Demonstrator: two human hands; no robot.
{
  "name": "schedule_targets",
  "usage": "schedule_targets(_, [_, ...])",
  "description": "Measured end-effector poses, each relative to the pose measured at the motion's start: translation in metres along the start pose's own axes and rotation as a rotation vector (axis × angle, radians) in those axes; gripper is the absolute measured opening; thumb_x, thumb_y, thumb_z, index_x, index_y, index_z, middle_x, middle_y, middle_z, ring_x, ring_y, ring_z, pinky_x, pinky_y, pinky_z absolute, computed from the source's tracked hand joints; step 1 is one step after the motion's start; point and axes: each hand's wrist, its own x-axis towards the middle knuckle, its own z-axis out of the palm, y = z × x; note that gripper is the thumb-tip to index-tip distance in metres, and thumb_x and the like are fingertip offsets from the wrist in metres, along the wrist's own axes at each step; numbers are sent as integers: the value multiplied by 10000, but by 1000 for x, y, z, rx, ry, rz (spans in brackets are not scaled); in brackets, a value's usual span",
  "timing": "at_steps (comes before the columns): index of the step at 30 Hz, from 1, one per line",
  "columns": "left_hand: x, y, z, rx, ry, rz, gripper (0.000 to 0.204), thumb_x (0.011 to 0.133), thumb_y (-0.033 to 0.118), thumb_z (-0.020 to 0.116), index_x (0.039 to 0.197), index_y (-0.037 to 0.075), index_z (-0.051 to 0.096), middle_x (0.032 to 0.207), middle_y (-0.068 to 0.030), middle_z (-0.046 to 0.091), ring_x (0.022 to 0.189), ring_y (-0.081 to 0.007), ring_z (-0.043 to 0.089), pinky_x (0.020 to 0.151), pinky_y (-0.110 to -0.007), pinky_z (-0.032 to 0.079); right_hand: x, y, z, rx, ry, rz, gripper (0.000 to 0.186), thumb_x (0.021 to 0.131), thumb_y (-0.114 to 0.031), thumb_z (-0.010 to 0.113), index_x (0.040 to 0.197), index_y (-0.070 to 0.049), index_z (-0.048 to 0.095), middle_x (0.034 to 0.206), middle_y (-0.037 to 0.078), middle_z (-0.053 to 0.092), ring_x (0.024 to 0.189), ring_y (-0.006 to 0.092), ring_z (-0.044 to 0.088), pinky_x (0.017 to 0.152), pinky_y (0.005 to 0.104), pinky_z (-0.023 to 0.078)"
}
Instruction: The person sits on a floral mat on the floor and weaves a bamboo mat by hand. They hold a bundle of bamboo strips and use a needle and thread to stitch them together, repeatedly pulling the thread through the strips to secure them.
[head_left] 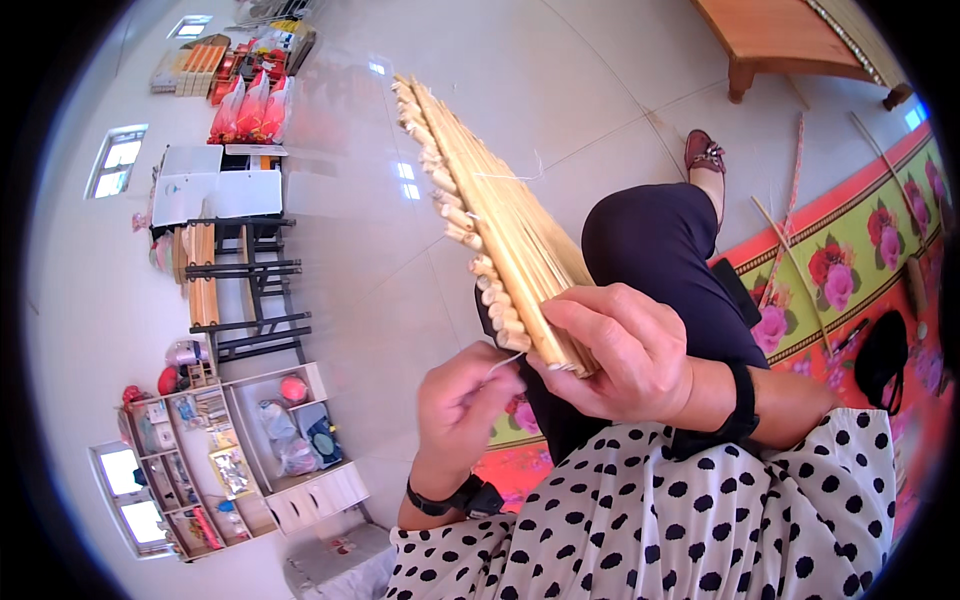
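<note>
A long mat of straw-coloured reed stalks [500,190], with cut ends lined up along its left side, slants up and away from my lap. My right hand [625,345] grips its near end, thumb and fingers closed over the outermost stalks. Just left of that end my left hand [465,395] is closed, fingers pinched on a thin pale string [505,362] that runs to the stalks. Slight blur softens the left fingers. Another loose white thread [505,176] sticks out across the mat farther up.
My bent knee [650,240] is under the mat's right side. Flowered cloth [840,275] to the right bears thin sticks and a black face mask [882,360]. A wooden table [780,35] stands far right. Shelves [215,455] and folded black-legged frames [250,290] line the left wall.
</note>
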Motion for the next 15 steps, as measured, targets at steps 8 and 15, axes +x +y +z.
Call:
schedule_targets(8, [1, 3, 17, -1024, 272, 247, 374, 1046, 285, 324, 713, 127, 388, 828, -40, 496, 811, -213, 476, 816, -417, 432, 3, 1, 9, 242, -54, 32, 484, 601, -93, 753, 1047, 41, 624, 939, 146, 609, 700, 249, 611, 583, 308, 525])
schedule_targets(15, [11, 4, 2, -1158, 60, 165, 363, 1044, 290, 334, 715, 147, 387, 678, 11, 424, 654, -148, 418, 687, -333, 430, -1, 3, 14, 309, -75, -9, 458, 652, -137, 768, 1046, 47, 625, 915, 146, 614, 690, 248, 612, 557, 304, 516])
